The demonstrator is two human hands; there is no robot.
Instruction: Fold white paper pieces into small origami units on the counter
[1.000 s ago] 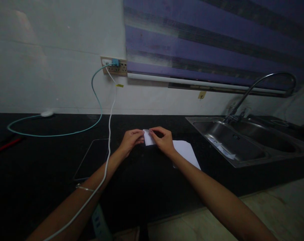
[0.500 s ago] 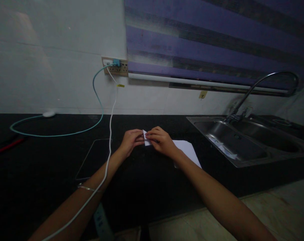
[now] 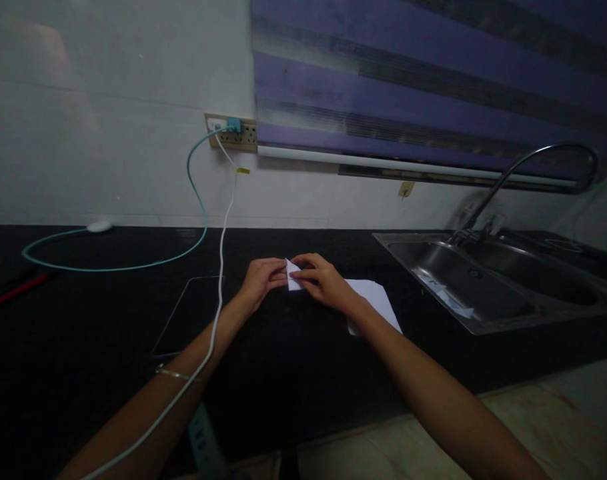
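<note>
Black countertop (image 3: 283,373), white paper (image 3: 293,284), held between left hand (image 3: 259,280) and right hand (image 3: 329,285)

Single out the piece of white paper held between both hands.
The small piece, between the left hand and right hand; the larger white paper lies on the counter.

A dimly lit pale wall (image 3: 108,147), 1 purple striped blind (image 3: 383,80), black counter (image 3: 288,367).

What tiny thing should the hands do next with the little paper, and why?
Maybe the right hand should press gently along the slanted edge of the small white paper: that edge looks like a fold, the right hand touches the paper, and the left hand grips its other side, which should steady it.
</note>
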